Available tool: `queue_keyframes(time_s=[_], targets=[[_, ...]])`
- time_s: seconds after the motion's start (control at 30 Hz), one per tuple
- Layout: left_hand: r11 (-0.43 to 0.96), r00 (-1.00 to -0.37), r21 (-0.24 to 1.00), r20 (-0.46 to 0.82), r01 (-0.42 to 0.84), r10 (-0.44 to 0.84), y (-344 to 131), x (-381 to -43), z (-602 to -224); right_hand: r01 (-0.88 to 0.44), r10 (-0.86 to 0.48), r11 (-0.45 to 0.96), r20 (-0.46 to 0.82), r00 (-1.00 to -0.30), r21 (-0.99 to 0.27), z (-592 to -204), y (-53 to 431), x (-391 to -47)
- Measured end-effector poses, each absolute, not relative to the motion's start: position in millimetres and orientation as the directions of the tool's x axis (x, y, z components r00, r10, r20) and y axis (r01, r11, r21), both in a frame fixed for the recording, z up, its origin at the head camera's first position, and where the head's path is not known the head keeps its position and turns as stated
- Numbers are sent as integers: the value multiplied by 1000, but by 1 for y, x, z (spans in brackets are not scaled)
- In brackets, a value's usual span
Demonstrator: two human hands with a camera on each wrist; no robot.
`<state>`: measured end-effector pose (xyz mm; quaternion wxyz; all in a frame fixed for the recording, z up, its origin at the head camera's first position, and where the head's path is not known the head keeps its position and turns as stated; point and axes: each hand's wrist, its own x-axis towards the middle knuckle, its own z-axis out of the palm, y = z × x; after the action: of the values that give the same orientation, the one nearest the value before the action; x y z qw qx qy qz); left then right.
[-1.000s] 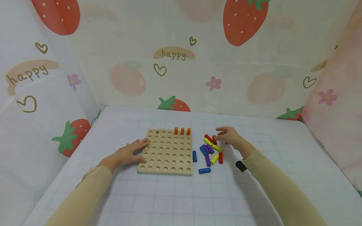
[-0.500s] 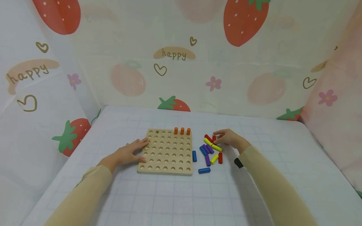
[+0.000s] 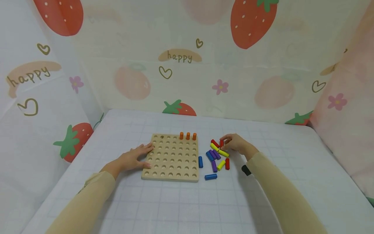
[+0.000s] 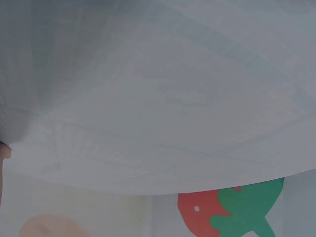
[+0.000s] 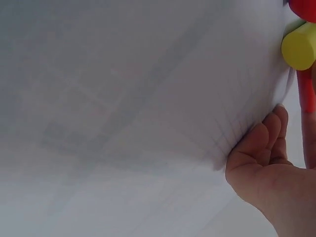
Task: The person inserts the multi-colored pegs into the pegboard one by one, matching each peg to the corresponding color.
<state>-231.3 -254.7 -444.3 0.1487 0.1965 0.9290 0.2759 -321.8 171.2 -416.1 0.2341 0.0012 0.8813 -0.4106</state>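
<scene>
In the head view, my left hand (image 3: 132,158) rests with spread fingers on the left edge of a wooden peg board (image 3: 172,178) with rows of round holes. Orange pegs (image 3: 188,136) stand upright in its far right row. Right of the board, my right hand (image 3: 238,144) pinches a red peg (image 3: 221,143) between thumb and index finger, at the far end of a loose pile. In the right wrist view the same red peg (image 5: 306,91) shows by the fingers, below the end of a yellow peg (image 5: 298,48). The left wrist view catches only a sliver of the hand.
Loose yellow pegs (image 3: 223,153), purple pegs (image 3: 214,166), blue pegs (image 3: 210,176) and more red pegs (image 3: 227,163) lie right of the board. A white gridded cloth (image 3: 175,208) covers the table, and printed curtains (image 3: 181,84) hang behind and at the sides.
My right hand has lowered slightly to the left, and its thumb and index finger have closed on the red peg. The left hand and the board have stayed put.
</scene>
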Motion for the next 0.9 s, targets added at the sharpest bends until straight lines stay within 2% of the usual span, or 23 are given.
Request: queue_keyframes(time_s=[0.33,0.53,0.73,0.9], targets=[[761,-876,582,-163,286,454,-253,-229,-441,196,-158,617,-363,-918,-763,-419,169,-319],[765,-878,579,-165,283,449,-251,-228,-441,240,-104,587,-366,-925,-773,-417,169,-320],[767,-879,576,-165,283,448,-252,-228,-439,291,-70,507,-375,-924,-811,-412,165,-320],[760,-876,580,-157,292,456,-252,-228,-439,279,-92,460,-357,-929,-843,-407,160,-319]])
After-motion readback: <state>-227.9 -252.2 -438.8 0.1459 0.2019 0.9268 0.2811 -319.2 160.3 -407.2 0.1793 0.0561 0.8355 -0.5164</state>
